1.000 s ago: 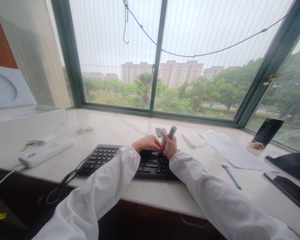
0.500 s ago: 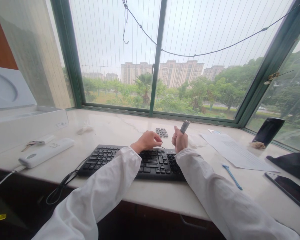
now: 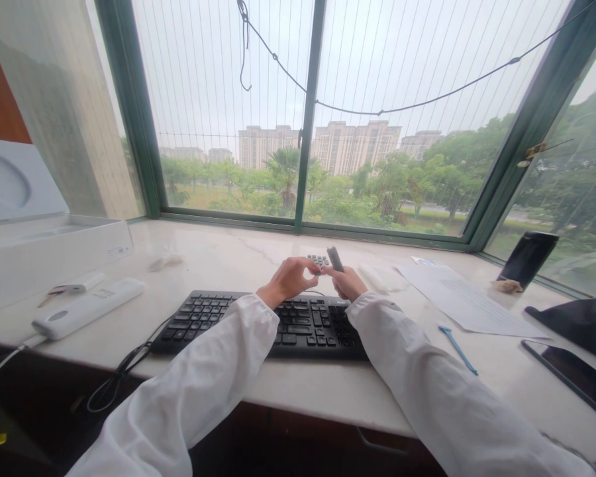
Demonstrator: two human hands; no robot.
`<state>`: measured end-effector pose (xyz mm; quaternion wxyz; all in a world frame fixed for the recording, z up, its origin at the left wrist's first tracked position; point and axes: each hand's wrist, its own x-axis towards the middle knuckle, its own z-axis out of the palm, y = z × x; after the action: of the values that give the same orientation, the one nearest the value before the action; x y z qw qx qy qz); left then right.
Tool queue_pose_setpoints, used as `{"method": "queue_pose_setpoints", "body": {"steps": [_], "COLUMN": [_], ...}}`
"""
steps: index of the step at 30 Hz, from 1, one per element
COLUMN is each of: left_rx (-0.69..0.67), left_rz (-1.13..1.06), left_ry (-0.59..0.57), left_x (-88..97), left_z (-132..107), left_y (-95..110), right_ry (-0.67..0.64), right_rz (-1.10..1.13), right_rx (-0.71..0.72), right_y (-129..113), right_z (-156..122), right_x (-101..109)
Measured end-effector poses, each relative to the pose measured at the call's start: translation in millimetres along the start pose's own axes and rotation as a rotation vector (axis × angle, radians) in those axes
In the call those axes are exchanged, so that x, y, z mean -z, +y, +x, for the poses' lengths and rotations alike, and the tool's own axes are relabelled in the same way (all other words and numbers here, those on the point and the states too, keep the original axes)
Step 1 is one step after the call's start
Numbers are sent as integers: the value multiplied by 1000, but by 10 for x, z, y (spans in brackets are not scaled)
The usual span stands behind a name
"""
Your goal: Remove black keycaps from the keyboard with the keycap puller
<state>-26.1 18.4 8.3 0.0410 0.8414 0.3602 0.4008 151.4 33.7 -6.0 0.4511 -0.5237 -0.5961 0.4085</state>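
Observation:
Above the black keyboard (image 3: 298,329) my two hands meet, fingertips close together. My left hand (image 3: 289,281) is closed in a pinch on a small dark keycap (image 3: 318,270). Gripped in my right hand (image 3: 350,283) is a dark grey brush (image 3: 334,258), its rough end pointing up; the lower part is hidden by my fingers. Loose keycaps (image 3: 316,259) lie in rows on the table just behind my hands, partly covered by them. At the keyboard's right end, the number pad looks stripped of its caps.
On the left are a white power strip (image 3: 89,308), a key and an open white box (image 3: 54,245). To the right lie paper sheets (image 3: 461,298), a blue plastic tool (image 3: 457,349), a phone (image 3: 571,371) and a standing black device (image 3: 526,265). The window (image 3: 302,228) borders the back.
My right hand has turned and tilted the brush leftward, moving in to meet my left hand. The small keycap now shows between my left fingertips. The view has shifted slightly.

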Motion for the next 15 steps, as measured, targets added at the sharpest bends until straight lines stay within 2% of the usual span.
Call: {"method": "queue_pose_setpoints", "body": {"steps": [8, 15], "left_rx": [-4, -11], "left_rz": [32, 45], "left_ry": [45, 70], "left_x": [-28, -32], "left_z": [-13, -11], "left_y": [-52, -51], "right_ry": [-14, -14], "right_rz": [-333, -410], "right_rx": [111, 130], "right_y": [-44, -74], "right_z": [-16, -26], "right_x": [40, 38]}}
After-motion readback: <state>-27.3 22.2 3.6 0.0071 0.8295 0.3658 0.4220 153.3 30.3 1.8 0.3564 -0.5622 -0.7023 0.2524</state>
